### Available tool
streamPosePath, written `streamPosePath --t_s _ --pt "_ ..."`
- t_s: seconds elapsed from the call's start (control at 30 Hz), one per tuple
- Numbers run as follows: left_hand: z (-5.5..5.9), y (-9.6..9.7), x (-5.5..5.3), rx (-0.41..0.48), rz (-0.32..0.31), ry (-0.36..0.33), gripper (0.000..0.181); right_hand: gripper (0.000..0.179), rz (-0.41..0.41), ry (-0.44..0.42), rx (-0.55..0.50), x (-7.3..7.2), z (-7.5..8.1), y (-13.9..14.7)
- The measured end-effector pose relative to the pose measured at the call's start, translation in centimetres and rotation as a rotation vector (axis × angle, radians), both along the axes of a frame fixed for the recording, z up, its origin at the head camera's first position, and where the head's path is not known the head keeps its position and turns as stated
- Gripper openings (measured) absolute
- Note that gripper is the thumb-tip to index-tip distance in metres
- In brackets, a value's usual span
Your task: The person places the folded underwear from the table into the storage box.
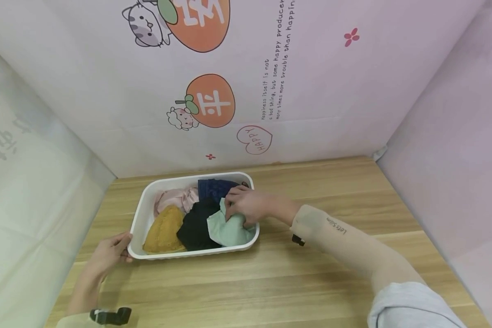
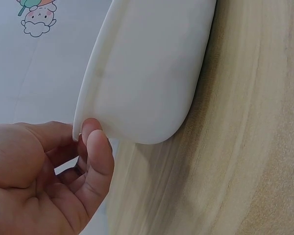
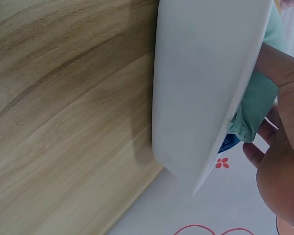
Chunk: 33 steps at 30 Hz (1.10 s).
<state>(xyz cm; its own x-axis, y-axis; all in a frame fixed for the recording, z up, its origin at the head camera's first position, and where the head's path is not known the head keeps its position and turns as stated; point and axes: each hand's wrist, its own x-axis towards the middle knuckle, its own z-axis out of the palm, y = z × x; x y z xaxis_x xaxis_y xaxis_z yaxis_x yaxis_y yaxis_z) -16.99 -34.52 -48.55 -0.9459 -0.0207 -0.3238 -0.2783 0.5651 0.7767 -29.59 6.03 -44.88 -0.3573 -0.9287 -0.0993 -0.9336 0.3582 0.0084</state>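
Observation:
A white plastic tub (image 1: 137, 228) holds several bundles of cloth. My left hand (image 1: 111, 249) pinches the tub's rim at its near left corner; in the left wrist view, the left hand's fingers (image 2: 101, 156) curl under that rim. At the tub's right end, my right hand (image 1: 248, 203) reaches in from above and grips a mint green cloth (image 1: 229, 232). The right wrist view shows this hand (image 3: 284, 142) beside the mint cloth (image 3: 257, 105), just over the rim. Part of the cloth is hidden behind the fingers.
Inside the tub also lie a mustard yellow cloth (image 1: 166, 232), a black cloth (image 1: 198, 228), a pale pink cloth (image 1: 176, 199) and a dark blue cloth (image 1: 213, 187). The tub stands on a wooden table (image 1: 279, 282) with printed white sheets (image 1: 311, 91) hanging around it.

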Motion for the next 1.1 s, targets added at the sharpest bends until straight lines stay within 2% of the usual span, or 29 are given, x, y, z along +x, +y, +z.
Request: streamPosePath --t_s 0.43,0.77,0.93,1.1 --pt "0.0 0.2 0.4 -0.001 -0.012 0.026 0.063 0.059 -0.014 0.022 0.056 0.2 -1.1 -0.2" --pt "-0.1 0.3 0.5 -0.001 -0.007 0.043 0.063 0.065 -0.045 0.019 0.083 0.6 -0.9 0.0" --pt "0.0 0.4 0.7 -0.035 0.003 0.064 0.063 0.070 -0.064 0.009 0.057 0.9 -0.5 0.5" --pt "0.5 0.5 1.3 -0.083 0.001 0.094 0.065 0.062 -0.101 -0.041 -0.024 1.4 0.4 1.5"
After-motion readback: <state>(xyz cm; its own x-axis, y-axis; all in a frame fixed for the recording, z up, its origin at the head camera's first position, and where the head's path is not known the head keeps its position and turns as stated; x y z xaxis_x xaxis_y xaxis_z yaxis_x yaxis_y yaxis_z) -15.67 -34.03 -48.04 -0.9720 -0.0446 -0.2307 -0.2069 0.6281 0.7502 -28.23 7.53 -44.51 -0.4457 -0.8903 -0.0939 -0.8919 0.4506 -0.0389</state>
